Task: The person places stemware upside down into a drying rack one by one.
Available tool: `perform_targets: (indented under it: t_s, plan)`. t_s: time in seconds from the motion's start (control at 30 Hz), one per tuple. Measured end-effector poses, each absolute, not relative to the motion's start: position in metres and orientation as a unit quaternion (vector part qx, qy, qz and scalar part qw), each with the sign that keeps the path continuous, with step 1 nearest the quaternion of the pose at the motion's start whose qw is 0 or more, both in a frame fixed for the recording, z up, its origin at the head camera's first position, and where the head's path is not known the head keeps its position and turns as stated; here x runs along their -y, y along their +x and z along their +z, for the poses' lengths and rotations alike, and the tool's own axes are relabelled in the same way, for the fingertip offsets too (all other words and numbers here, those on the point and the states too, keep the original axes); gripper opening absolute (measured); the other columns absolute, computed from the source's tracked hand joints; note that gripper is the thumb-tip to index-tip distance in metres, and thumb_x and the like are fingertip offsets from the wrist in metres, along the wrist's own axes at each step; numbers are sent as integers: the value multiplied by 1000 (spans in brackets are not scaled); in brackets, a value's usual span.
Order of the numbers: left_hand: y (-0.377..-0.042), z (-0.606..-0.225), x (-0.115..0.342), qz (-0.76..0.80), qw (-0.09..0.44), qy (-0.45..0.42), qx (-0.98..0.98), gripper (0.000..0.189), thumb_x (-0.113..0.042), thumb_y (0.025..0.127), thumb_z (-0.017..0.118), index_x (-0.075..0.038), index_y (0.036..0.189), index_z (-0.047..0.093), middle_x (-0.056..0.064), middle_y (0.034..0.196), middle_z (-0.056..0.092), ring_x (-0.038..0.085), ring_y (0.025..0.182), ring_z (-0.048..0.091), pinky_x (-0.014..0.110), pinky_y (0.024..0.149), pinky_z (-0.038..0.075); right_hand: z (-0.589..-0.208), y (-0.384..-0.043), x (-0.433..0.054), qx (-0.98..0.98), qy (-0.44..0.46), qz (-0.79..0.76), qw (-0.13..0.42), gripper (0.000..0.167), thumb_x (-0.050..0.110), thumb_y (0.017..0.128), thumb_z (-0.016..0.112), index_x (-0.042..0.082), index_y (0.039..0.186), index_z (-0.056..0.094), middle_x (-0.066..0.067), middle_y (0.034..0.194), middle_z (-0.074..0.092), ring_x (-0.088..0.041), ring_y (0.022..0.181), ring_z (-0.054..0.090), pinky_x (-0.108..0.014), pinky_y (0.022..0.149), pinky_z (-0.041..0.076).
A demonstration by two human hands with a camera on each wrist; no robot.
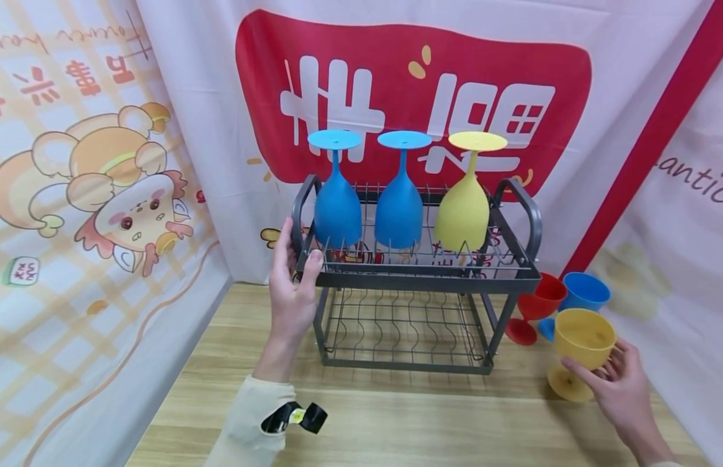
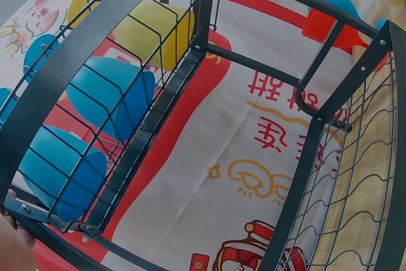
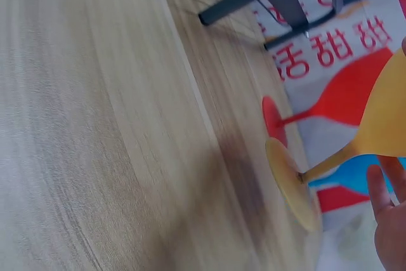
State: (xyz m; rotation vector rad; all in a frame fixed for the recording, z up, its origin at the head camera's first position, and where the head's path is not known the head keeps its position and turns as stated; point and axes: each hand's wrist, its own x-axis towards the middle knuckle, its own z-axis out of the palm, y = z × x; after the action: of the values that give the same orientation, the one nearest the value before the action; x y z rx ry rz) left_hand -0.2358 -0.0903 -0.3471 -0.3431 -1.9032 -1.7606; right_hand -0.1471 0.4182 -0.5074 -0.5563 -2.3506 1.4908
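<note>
While the right hand [image 1: 626,389] grips its bowl, the amber goblet [image 1: 583,340] is mouth up at the right of the rack [image 1: 419,280]; whether its foot touches the wooden table [image 1: 408,428] cannot be told. Its surface is smooth and plain, the stem slim, the foot round and flat. Just behind are a red goblet [image 1: 541,299] and a blue goblet [image 1: 585,292]. Well apart, the left hand [image 1: 294,298] clamps the rack's left end; two blue cups [image 1: 399,214] and a yellow cup [image 1: 463,214] sit upturned on its upper tier. "甜甜" [image 3: 325,50] shows on the back cloth [image 1: 209,149]; the side cloths read "Forever hap" [image 1: 69,40], upside down, and "antic" [image 1: 696,178].
</note>
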Motion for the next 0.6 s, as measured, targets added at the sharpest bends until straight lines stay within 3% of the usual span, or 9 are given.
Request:
perform_targets:
  t_s: [0.1, 0.33, 0.6]
  plan:
    - [-235, -347, 90, -651, 259, -127, 702, 68, -24, 108, 60, -24, 169, 29, 0, 163, 50, 23, 142, 54, 51, 111, 56, -501, -143, -402, 846, -165, 484, 153, 95, 39, 96, 78, 29, 168, 17, -16, 162, 38, 5, 117, 46, 3, 83, 43]
    - [-236, -347, 90, -647, 257, -126, 706, 68, -28, 108, 61, -29, 168, 28, -3, 162, 50, 22, 143, 53, 39, 108, 58, -487, -139, -360, 881, -64, 433, 178, 92, 31, 90, 87, 20, 163, 32, -16, 149, 49, 8, 110, 49, 1, 87, 40]
    - [-235, -347, 94, -644, 248, -124, 713, 69, -34, 108, 61, -32, 168, 28, -4, 163, 48, 19, 145, 48, 55, 113, 54, -466, -142, -321, 906, 18, 388, 169, 90, 30, 83, 93, 17, 157, 43, -7, 148, 56, 5, 114, 49, -9, 87, 48]
